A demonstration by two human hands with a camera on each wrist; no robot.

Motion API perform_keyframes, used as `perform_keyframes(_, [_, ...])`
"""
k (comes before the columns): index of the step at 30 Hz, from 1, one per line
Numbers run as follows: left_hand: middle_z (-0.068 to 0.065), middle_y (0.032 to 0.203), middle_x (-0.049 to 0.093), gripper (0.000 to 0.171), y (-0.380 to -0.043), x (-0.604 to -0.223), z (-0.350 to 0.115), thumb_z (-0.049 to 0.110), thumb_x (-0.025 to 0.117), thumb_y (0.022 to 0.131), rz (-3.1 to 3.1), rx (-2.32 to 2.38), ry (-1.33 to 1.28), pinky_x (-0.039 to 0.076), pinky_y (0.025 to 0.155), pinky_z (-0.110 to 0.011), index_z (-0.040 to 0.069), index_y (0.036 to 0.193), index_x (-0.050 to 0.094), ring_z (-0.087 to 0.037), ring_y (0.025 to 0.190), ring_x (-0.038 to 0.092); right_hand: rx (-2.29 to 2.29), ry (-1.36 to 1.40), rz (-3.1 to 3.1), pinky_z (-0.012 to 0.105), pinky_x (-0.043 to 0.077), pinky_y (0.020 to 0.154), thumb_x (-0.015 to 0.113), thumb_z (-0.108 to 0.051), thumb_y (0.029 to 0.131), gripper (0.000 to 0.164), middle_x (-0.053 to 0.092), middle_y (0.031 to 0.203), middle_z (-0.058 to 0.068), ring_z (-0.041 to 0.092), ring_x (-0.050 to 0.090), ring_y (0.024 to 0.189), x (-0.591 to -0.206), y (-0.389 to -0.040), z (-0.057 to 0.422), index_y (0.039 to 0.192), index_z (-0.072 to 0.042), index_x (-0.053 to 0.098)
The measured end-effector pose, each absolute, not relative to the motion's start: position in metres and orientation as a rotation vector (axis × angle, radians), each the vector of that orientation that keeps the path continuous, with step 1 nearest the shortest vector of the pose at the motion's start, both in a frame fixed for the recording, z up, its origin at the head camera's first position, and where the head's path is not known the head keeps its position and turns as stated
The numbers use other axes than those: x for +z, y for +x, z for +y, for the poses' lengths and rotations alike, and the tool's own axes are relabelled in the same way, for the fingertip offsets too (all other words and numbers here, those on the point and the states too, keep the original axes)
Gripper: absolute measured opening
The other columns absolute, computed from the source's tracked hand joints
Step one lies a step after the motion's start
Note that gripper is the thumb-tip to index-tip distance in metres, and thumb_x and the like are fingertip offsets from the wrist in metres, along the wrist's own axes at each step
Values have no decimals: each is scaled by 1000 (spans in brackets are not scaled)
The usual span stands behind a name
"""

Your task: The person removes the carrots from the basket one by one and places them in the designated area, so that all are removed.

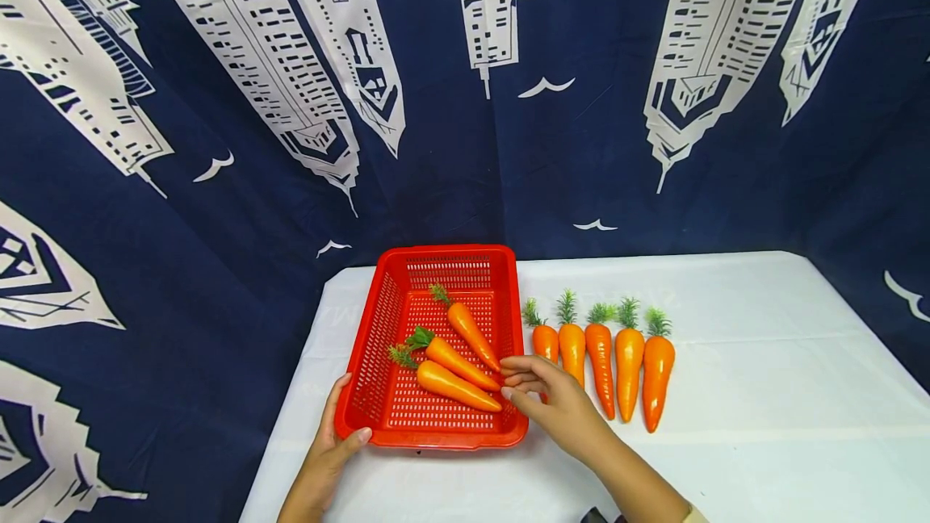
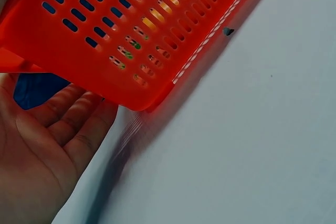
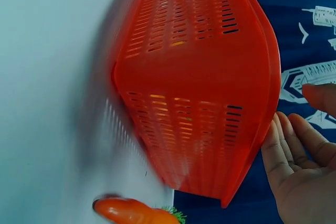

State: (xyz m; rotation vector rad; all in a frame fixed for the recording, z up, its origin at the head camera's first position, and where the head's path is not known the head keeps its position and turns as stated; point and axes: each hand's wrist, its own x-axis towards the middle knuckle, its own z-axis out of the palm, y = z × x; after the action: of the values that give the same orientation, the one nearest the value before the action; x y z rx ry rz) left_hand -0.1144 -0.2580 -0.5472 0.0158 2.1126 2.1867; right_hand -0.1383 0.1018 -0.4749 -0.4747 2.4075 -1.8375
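Observation:
A red plastic basket (image 1: 366,345) with slotted walls stands on the table. Inside it lie three orange carrots with green tops: one upper carrot (image 1: 472,335), a middle carrot (image 1: 458,361) and a lower carrot (image 1: 454,386). My left hand (image 1: 327,446) grips the basket's near left corner, thumb at the front rim and fingers along the left side; its palm (image 2: 37,156) shows in the left wrist view. At the right rim is my right hand (image 1: 548,398), fingertips by the rim and thumb apart (image 3: 320,98). It holds no carrot that I can see.
Several more carrots (image 1: 628,374) lie in a row right of the basket, green tops pointing away; the right hand partly hides the leftmost. A white cloth (image 1: 770,394) covers the table. Behind hangs a dark blue curtain (image 1: 581,152) with white building prints.

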Motion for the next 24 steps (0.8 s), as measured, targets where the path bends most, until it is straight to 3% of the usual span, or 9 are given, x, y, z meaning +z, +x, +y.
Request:
perform_keyframes(17, [-9, 164, 11, 86, -114, -543, -255, 2, 61, 94, 2115, 2196, 65, 40, 101, -12, 29, 161, 14, 3, 132, 42, -1743, -475, 2388, 21, 55, 92, 74, -22, 93, 38, 64, 127, 13, 27, 67, 111, -472, -149, 82, 128, -12, 63])
perform_keyframes(24, [-9, 165, 10, 86, -114, -544, -256, 2, 60, 95, 2123, 2192, 64, 39, 101, -11, 29, 162, 13, 5, 132, 41, -1807, -506, 2236, 21, 53, 95, 73, -22, 93, 45, 61, 131, 21, 39, 63, 118, -472, -157, 78, 133, -5, 60])
